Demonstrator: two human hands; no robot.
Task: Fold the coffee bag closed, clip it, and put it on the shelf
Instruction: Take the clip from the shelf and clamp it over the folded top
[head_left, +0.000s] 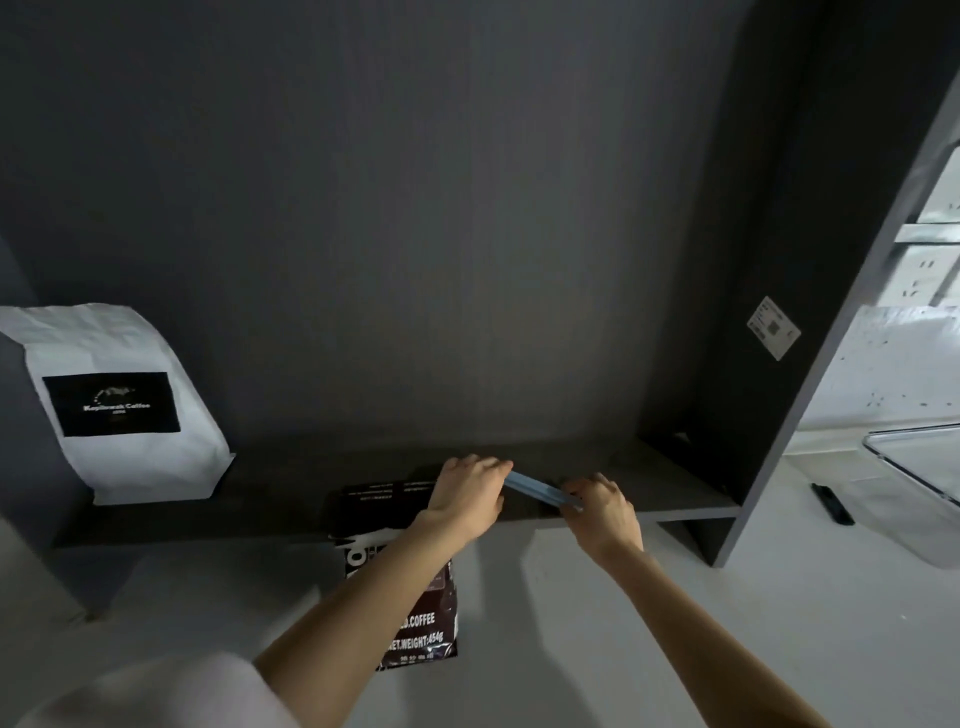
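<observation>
Shelf (649, 483): dark, long axis left to right, far of the white surface (597, 623); a white bag (135, 405) stands at its left end.
Coffee bag (415, 618): dark, long axis near to far, top over the shelf edge, body hanging toward the surface, under the left forearm.
Left hand (470, 499): closed on the bag top and the clip's left end.
Right hand (597, 506): pinching the clip's right end.
Clip (540, 491): blue, lying left to right between both hands, apparently across the fold; whether it is fully shut cannot be told.

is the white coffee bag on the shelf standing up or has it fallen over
Standing, though leaning. The white coffee bag rests on its base at the left end of the shelf, its top tilted leftward and its black label facing out.
</observation>
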